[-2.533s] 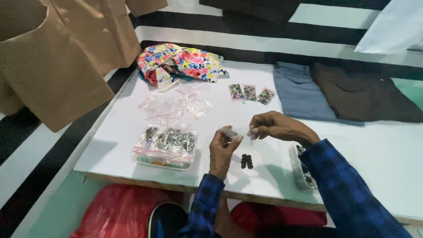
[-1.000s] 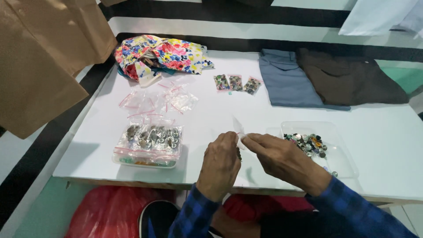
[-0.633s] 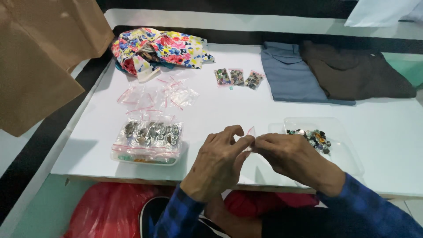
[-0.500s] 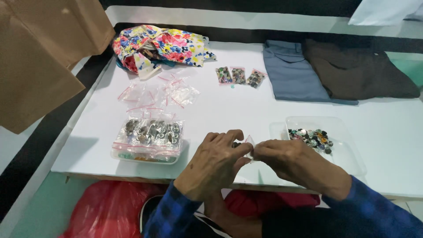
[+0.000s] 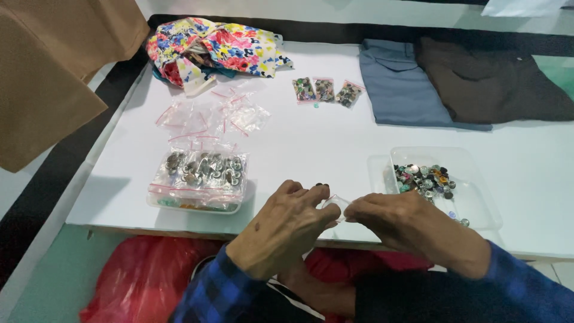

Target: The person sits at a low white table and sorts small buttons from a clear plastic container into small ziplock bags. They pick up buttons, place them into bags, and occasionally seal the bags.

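At the near edge of the white bench (image 5: pixel 335 137), the left hand (image 5: pixel 281 230) and right hand (image 5: pixel 406 224) pinch a small clear bag (image 5: pixel 335 203) between closed fingertips. Compared with earlier, both hands sit lower and closer together. Loose buttons fill the clear tray (image 5: pixel 472 179) just right; filled button bags (image 5: pixel 200 176) lie left.

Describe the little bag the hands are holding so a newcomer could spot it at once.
On the white table, look at the near edge, left of the clear tray of buttons. The small clear bag is pinched between the left hand and right hand; the other bags lie loose.
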